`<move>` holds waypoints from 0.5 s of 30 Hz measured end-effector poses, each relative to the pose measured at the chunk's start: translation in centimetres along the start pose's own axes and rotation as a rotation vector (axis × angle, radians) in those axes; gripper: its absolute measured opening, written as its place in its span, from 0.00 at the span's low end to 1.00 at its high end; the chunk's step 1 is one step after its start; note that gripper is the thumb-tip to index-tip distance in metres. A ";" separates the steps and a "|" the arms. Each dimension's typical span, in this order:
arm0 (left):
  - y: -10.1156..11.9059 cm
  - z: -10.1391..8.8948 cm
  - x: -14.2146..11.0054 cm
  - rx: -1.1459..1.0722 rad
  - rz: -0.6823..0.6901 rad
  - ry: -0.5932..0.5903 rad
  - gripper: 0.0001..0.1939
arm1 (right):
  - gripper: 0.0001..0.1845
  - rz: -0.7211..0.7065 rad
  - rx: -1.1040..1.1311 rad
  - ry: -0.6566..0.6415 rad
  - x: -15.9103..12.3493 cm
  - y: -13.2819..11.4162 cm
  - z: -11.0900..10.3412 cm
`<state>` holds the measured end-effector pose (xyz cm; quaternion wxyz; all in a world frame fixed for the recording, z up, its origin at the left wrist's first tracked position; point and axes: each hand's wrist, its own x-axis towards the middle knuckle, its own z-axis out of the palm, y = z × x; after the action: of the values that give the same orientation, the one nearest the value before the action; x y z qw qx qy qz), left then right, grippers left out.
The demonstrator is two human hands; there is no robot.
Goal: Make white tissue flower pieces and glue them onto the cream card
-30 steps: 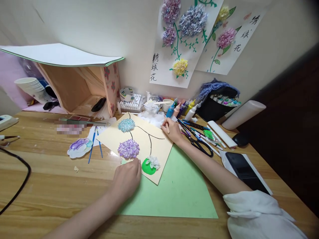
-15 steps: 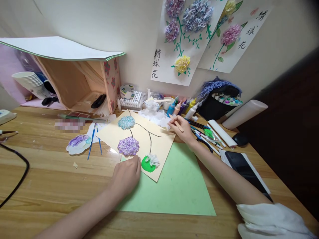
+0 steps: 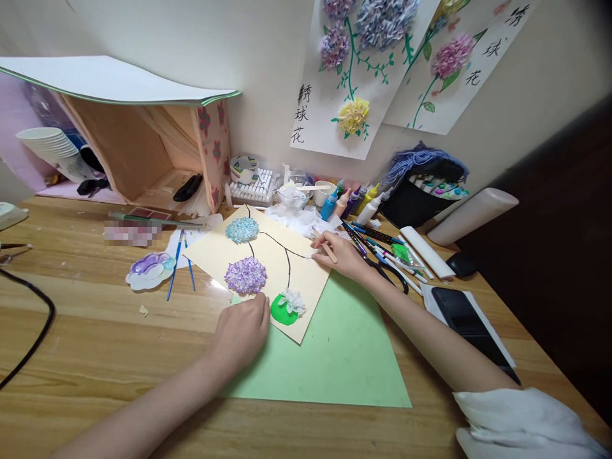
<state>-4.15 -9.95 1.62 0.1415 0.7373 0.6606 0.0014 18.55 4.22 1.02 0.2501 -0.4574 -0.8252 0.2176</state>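
A cream paper sheet (image 3: 272, 258) lies on the wooden table, over a green sheet (image 3: 335, 357). On it are a blue paper flower (image 3: 241, 230), a purple paper flower (image 3: 245, 275), black stems, and a green paint patch with white tissue petals (image 3: 285, 306). My left hand (image 3: 241, 331) rests with curled fingers on the cream sheet's near edge, beside the green patch. My right hand (image 3: 340, 255) is closed on a wooden stick (image 3: 327, 250) and a small white tissue piece at the sheet's right edge.
Paint bottles (image 3: 349, 203), markers and scissors (image 3: 387, 275) lie behind and right of my right hand. A paint palette (image 3: 149, 269) and brushes (image 3: 184, 268) sit left. A cardboard shelf (image 3: 143, 159), a phone (image 3: 466, 322), a black cable (image 3: 29, 338) and wall flower posters (image 3: 349, 76) surround.
My right hand has come down from the supplies at the back onto the cream sheet's right edge, carrying the stick and tissue piece. My left hand has stayed on the near edge.
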 end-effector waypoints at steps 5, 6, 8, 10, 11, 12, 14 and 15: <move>-0.1 0.2 0.1 0.012 0.005 0.024 0.17 | 0.03 -0.015 -0.118 0.003 0.9 -0.1 1.2; -0.1 0.3 0.1 0.014 0.005 0.025 0.16 | 0.02 -0.024 -0.121 -0.003 1.0 -0.2 1.2; -0.1 0.3 0.0 0.013 0.007 0.031 0.16 | 0.02 -0.028 -0.095 0.003 1.0 -0.5 1.1; -0.1 0.3 0.0 0.006 0.009 0.047 0.16 | 0.02 -0.032 -0.032 0.034 0.6 -1.2 0.8; -0.1 0.3 -0.1 0.000 0.009 0.060 0.16 | 0.03 -0.043 0.014 0.047 0.2 -1.8 0.7; -0.1 0.3 -0.2 -0.010 0.008 0.078 0.16 | 0.03 -0.057 0.068 0.054 -0.2 -2.5 0.5; 0.0 0.1 -0.4 -0.053 0.009 0.126 0.16 | 0.03 -0.076 0.227 -0.005 -1.3 -4.2 0.4; 0.1 0.1 -0.5 -0.095 0.010 0.152 0.16 | 0.04 -0.065 0.330 -0.051 -1.9 -5.2 0.4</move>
<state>-4.14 -10.43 1.66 0.1257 0.7308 0.6650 0.0892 15.84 0.05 3.36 0.3077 -0.3776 -0.7986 0.3535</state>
